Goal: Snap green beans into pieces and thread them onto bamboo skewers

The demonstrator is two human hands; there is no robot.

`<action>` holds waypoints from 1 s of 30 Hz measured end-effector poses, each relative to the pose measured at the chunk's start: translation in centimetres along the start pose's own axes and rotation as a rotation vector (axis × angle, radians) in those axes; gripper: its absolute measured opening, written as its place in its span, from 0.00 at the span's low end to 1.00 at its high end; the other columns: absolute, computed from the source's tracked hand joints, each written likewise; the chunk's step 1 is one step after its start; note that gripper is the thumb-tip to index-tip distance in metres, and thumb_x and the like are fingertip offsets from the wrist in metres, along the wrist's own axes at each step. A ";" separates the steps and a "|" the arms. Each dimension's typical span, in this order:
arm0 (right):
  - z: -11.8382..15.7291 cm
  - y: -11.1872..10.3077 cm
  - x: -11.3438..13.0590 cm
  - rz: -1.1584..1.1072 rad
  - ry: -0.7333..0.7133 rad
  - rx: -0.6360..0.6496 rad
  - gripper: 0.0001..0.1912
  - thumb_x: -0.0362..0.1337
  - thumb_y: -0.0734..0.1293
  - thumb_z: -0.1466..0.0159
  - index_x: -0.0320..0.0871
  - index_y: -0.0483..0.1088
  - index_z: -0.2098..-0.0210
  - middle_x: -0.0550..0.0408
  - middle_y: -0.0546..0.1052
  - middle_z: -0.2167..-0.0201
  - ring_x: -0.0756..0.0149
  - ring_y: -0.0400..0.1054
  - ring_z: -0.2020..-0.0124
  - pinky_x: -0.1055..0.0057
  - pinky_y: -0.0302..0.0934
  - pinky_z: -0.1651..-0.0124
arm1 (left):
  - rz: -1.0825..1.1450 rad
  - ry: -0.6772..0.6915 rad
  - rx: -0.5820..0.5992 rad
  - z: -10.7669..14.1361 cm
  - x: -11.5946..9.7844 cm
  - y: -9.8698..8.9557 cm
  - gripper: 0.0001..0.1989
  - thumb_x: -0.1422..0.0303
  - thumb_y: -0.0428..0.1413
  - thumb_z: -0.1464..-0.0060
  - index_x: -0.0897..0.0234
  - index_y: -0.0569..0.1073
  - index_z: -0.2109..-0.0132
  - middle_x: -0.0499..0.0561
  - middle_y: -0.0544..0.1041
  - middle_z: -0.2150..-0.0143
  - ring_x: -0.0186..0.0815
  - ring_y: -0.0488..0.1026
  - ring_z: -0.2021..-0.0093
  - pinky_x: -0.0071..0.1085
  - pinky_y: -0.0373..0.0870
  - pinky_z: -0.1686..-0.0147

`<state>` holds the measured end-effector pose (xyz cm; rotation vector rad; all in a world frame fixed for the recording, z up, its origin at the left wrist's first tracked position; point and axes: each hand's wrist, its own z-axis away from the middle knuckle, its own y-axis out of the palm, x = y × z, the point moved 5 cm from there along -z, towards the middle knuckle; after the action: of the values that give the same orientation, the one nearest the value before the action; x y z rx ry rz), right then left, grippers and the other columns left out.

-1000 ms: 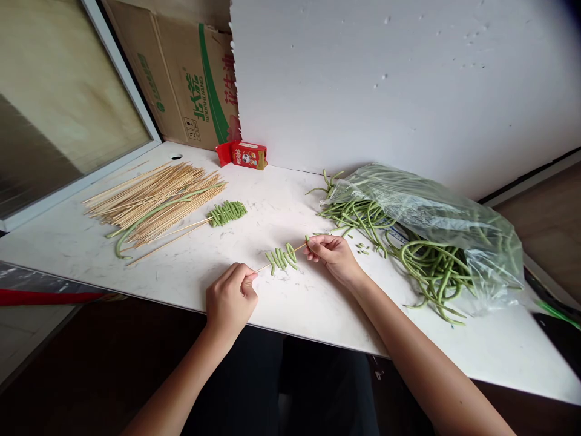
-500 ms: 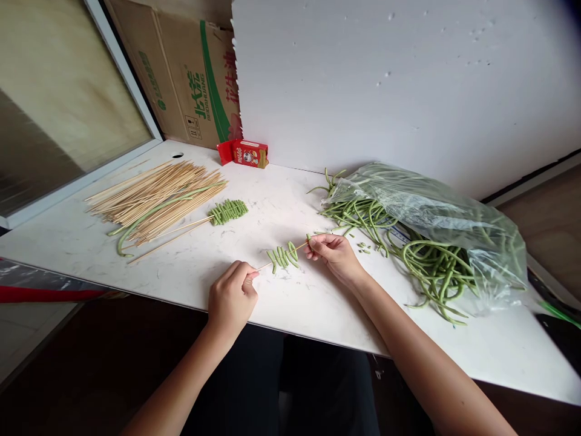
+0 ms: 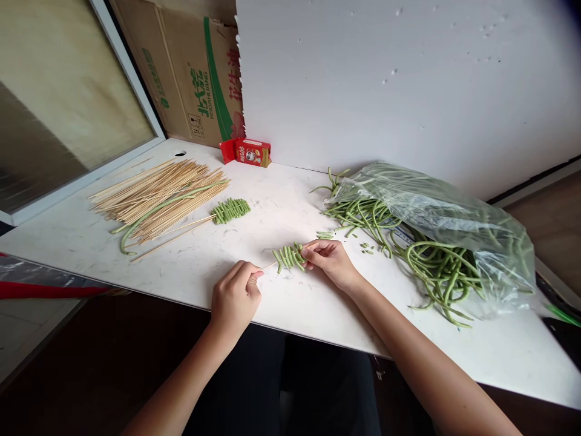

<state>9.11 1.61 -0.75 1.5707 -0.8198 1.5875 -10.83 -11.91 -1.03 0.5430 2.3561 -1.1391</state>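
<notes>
Several short green bean pieces (image 3: 287, 258) sit side by side on a thin wooden skewer (image 3: 269, 266) above the white table. My left hand (image 3: 236, 293) is closed round the skewer's left end. The fingers of my right hand (image 3: 327, 259) pinch at its right part, touching the rightmost bean piece. A few cut pieces (image 3: 324, 235) lie just behind my right hand. Left of centre, a finished-looking row of bean pieces (image 3: 231, 210) on skewers rests flat on the table. Long green beans (image 3: 442, 269) spill from a clear plastic bag (image 3: 454, 206) at the right.
A pile of bare skewers (image 3: 158, 197) with a long bean (image 3: 154, 212) across it lies at the left of the white table (image 3: 181, 272). A small red box (image 3: 253, 152) stands at the back, before a cardboard box (image 3: 186, 79). Small bean scraps (image 3: 367, 248) lie right of centre.
The bean piece at my right fingertips has moved left along the skewer, up to the others. My right hand has shifted slightly left relative to the beans. The view has moved a little.
</notes>
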 end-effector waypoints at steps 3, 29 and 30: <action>0.0 -0.1 0.2 0.007 -0.019 -0.004 0.18 0.51 0.81 0.43 0.42 0.82 0.66 0.55 0.78 0.76 0.68 0.67 0.78 0.69 0.63 0.73 | -0.003 -0.005 -0.004 0.0 0.0 0.0 0.11 0.75 0.54 0.34 0.61 0.73 0.66 0.48 0.80 0.67 0.33 0.74 0.69 0.28 0.64 0.71; 0.4 -1.3 1.2 0.349 -0.066 0.055 0.26 0.57 0.82 0.48 0.41 0.78 0.68 0.54 0.75 0.73 0.69 0.62 0.75 0.70 0.55 0.74 | 0.007 -0.079 -0.037 -0.3 0.5 -0.1 0.07 0.72 0.54 0.33 0.60 0.74 0.62 0.49 0.80 0.64 0.36 0.77 0.65 0.29 0.69 0.64; 0.5 -1.0 1.1 0.411 -0.071 0.094 0.26 0.56 0.83 0.51 0.41 0.78 0.68 0.55 0.74 0.75 0.68 0.62 0.75 0.70 0.56 0.73 | 0.007 -0.086 -0.042 -0.3 0.5 -0.1 0.07 0.72 0.54 0.32 0.60 0.73 0.62 0.49 0.80 0.65 0.36 0.76 0.65 0.29 0.69 0.64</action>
<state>10.26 1.78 0.35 1.6032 -1.1804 1.8875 -11.40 -11.64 -1.07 0.4773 2.2978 -1.0855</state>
